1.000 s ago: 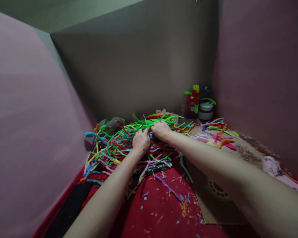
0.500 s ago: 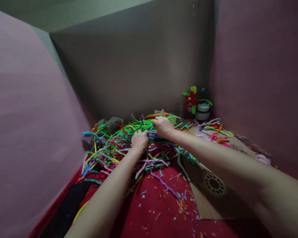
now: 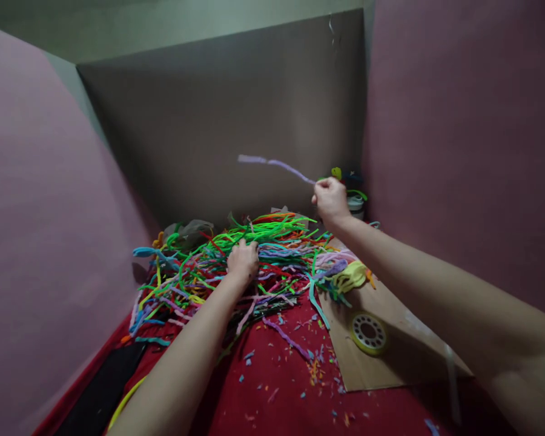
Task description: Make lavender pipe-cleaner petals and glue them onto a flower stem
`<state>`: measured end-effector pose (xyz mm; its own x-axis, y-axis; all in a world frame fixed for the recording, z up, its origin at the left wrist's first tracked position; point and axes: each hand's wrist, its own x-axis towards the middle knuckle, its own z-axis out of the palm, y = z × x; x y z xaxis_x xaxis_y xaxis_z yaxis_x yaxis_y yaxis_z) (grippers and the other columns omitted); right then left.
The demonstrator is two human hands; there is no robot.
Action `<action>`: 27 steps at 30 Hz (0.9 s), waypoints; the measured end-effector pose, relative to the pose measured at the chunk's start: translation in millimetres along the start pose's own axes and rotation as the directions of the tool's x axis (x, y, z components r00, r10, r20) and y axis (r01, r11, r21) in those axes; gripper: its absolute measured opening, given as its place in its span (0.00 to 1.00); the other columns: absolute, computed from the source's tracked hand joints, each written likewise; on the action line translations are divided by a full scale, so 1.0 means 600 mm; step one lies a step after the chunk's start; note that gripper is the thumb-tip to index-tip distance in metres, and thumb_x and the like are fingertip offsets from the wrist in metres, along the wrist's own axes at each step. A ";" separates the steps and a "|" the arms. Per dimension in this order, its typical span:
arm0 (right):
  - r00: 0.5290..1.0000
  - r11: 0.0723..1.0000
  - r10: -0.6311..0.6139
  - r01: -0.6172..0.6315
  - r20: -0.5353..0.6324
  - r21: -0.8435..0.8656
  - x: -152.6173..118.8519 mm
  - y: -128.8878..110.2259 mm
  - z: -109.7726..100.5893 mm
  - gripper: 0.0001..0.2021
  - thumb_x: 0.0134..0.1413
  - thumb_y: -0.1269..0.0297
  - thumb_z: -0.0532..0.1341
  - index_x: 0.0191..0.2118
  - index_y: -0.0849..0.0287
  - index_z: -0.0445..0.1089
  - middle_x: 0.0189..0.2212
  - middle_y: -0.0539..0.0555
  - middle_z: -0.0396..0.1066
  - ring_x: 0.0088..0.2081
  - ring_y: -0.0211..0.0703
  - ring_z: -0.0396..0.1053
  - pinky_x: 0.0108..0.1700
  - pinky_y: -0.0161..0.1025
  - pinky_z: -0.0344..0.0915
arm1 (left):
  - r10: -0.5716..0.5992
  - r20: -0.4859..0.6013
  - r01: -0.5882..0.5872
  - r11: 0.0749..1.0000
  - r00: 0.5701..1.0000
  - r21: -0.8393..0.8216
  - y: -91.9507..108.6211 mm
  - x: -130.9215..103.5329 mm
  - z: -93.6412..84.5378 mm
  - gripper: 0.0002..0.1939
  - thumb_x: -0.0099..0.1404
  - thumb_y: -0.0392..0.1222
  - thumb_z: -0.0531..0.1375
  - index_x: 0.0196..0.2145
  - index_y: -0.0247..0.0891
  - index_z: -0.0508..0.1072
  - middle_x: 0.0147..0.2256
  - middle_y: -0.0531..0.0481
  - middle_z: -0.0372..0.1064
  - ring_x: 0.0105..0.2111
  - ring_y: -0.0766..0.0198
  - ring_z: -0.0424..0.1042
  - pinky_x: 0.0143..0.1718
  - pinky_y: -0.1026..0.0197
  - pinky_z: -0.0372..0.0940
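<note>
The purple strand [image 3: 277, 162] is in the air above the far side of the pile [image 3: 281, 232], against the dark wall [image 3: 209, 121], its right end pinched between thumb and fingers of the right hand [image 3: 330, 200]. Gripping one end probably keeps the rest free of the tangle. Its long axis runs crosswise, the free end pointing left and slightly up, with a gentle bend along it. The left hand [image 3: 243, 260] rests on the pile with fingers curled; whether it grips any strands cannot be told, though it seems placed to steady the heap. Most bright green strands lie roughly crosswise too, likely laid together by colour, while those at left point every way. The tape roll [image 3: 367, 349] lies flat on the cardboard [image 3: 381, 375], apart from both hands.
</note>
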<state>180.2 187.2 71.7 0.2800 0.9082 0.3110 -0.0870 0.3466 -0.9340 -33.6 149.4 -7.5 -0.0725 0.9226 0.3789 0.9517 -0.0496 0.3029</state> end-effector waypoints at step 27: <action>0.486 0.888 0.398 -0.415 0.778 -0.195 -0.253 0.077 -0.076 0.06 0.46 0.67 0.59 0.31 0.64 0.69 0.18 0.47 0.68 0.12 0.27 0.50 0.14 0.29 0.42 | -0.363 0.121 0.045 -0.212 0.924 -0.976 0.012 -0.140 -0.098 0.12 0.66 0.32 0.48 0.29 0.31 0.69 0.16 0.57 0.57 0.15 0.74 0.58 0.20 0.69 0.60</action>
<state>177.6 54.6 -26.7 -0.6422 0.7619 -0.0840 -0.0068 -0.1153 -0.9933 -38.1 49.1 14.1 -0.3762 0.9168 0.1340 -0.4961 -0.3215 0.8066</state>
